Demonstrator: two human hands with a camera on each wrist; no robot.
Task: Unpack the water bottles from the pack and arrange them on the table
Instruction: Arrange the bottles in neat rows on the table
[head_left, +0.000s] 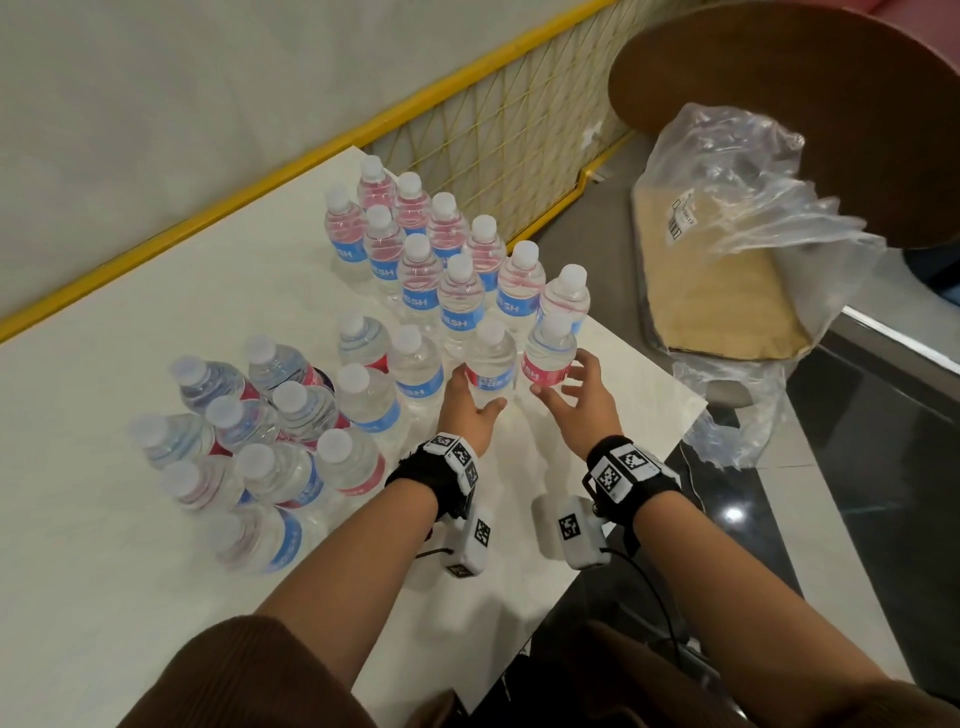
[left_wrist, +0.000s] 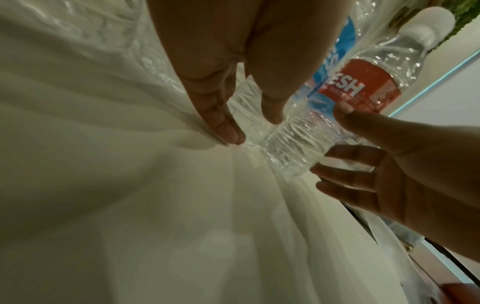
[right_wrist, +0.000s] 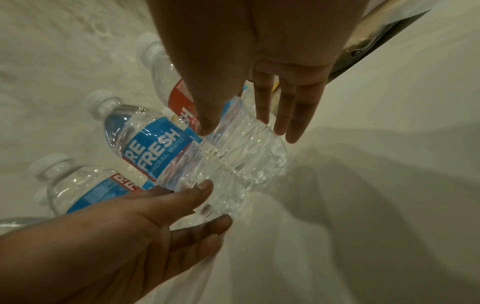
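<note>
Both hands are opening around upright bottles at the near right end of the arrangement: the left hand is spreading relaxed fingers beside the nearer left bottle, and the right hand is cupping loosely, straight-fingered, about the red-labelled bottle, neither one clasping. Each bottle's long axis is standing vertical, lying just beyond the fingertips, far of the palms, so each hand is nearer its own bottle. On the white table the remaining bottles are standing leftward and farther back, while the emptied plastic pack is lying off to the right.
</note>
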